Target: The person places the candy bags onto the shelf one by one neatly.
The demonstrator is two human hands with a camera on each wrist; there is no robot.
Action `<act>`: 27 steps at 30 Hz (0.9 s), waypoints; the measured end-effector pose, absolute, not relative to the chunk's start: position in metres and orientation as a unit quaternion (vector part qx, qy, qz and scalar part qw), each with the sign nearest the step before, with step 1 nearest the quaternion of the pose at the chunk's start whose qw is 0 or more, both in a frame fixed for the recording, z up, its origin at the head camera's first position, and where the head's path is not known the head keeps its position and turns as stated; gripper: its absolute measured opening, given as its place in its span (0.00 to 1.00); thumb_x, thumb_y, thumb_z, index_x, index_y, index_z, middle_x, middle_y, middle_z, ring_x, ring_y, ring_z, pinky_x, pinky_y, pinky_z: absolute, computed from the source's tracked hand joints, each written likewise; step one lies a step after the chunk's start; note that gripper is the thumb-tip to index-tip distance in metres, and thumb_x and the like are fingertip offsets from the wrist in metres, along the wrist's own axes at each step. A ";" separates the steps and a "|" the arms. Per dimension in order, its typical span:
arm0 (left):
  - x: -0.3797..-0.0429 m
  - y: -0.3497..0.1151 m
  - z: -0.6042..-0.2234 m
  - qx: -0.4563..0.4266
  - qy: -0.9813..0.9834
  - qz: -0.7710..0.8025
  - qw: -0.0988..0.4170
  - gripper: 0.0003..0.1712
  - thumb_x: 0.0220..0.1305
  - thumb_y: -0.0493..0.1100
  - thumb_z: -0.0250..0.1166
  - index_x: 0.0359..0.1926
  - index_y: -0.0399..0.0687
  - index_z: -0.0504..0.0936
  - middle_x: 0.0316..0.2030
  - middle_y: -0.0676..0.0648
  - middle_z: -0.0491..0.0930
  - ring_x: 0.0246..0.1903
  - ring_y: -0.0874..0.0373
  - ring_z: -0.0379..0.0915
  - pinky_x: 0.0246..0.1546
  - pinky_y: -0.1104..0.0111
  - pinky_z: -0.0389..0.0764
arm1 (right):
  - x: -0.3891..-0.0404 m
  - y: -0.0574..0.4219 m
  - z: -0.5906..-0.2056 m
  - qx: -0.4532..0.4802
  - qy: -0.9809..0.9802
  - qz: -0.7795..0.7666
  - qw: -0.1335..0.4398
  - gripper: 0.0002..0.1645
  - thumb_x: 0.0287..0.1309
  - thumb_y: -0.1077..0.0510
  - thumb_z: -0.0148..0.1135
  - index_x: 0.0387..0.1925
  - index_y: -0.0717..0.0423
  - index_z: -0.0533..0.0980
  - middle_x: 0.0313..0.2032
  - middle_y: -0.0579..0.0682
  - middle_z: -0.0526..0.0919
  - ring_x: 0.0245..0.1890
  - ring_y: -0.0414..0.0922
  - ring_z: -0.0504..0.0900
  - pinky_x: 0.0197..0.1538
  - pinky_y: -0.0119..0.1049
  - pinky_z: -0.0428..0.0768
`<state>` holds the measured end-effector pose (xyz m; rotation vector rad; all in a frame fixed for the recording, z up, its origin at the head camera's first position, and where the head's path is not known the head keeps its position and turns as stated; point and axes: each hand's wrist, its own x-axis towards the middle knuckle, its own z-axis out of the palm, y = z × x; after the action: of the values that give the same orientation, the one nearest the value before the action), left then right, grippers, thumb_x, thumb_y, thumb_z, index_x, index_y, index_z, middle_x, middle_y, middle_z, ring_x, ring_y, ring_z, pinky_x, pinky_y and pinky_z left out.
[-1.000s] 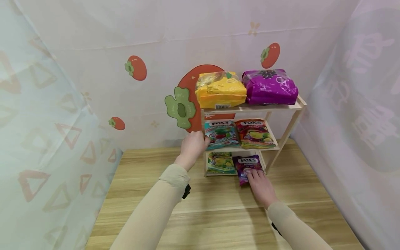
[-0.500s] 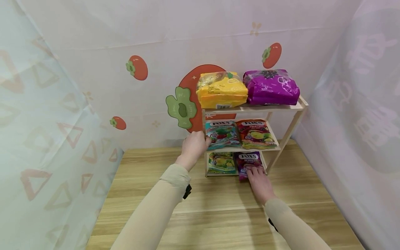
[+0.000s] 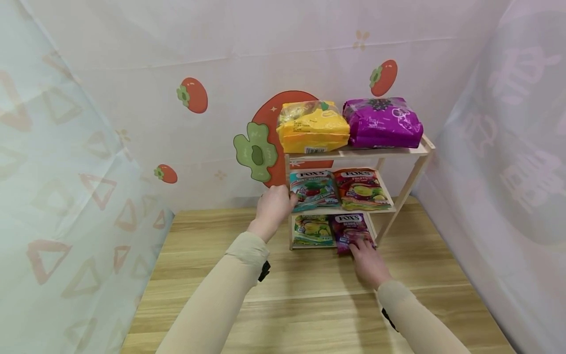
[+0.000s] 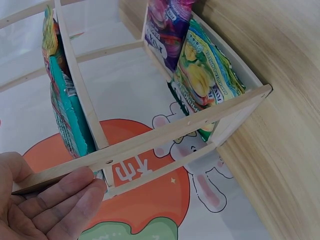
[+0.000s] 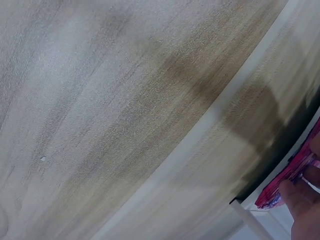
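A wooden three-tier shelf rack (image 3: 336,211) stands on the table. My left hand (image 3: 275,206) grips its left upright; in the left wrist view the fingers (image 4: 65,192) curl around the wooden bar. My right hand (image 3: 368,260) pinches the lower edge of a purple bag of Fox's Berries candy (image 3: 351,227). That bag lies on the bottom tier, its lower end poking out past the front edge. Beside it on the left is a green-and-yellow candy bag (image 3: 313,230). In the right wrist view the fingers (image 5: 295,197) are on the bag's crinkled end, mostly cut off by the frame.
On the middle tier lie a teal Mint Blossom bag (image 3: 315,189) and a red Fruits bag (image 3: 360,189). A bulky yellow bag (image 3: 313,129) and a bulky purple bag (image 3: 382,124) sit on top. Printed cloth walls (image 3: 212,142) enclose the wooden table (image 3: 283,305) behind and at both sides.
The right hand has pushed the purple berries bag back onto the bottom tier, where it now lies further in and straighter. My left hand has stayed on the upright.
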<state>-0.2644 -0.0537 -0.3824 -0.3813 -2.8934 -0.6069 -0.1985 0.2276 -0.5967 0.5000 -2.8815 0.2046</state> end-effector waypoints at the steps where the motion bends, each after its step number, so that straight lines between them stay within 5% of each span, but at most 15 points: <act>1: -0.264 -0.054 -0.382 -0.127 -0.968 -0.204 0.080 0.25 0.63 0.45 0.52 0.08 0.52 0.63 0.07 0.53 0.59 0.08 0.57 0.60 0.08 0.66 0.59 | -0.199 0.227 -0.596 0.173 -0.977 0.068 0.103 0.22 0.51 0.67 0.57 0.51 0.61 0.74 0.50 0.61 0.72 0.50 0.61 0.71 0.43 0.57 0.75; 10: -0.264 -0.055 -0.382 -0.120 -0.968 -0.206 0.076 0.24 0.62 0.45 0.52 0.09 0.52 0.62 0.08 0.53 0.58 0.09 0.58 0.59 0.09 0.66 0.58 | -0.198 0.222 -0.597 0.180 -0.980 0.055 0.059 0.30 0.52 0.67 0.53 0.61 0.63 0.68 0.57 0.64 0.67 0.56 0.62 0.66 0.54 0.56 0.68; 27: -0.263 -0.054 -0.382 -0.128 -0.967 -0.203 0.085 0.25 0.63 0.46 0.51 0.08 0.52 0.63 0.07 0.53 0.60 0.08 0.57 0.61 0.07 0.66 0.60 | -0.198 0.220 -0.598 0.172 -0.983 0.063 0.025 0.29 0.60 0.65 0.48 0.64 0.63 0.62 0.62 0.68 0.61 0.60 0.66 0.61 0.59 0.58 0.61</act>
<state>-0.2631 -0.0540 -0.3817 -0.3814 -2.8833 -0.6062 -0.1975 0.2202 -0.5976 0.5311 -3.0389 0.1934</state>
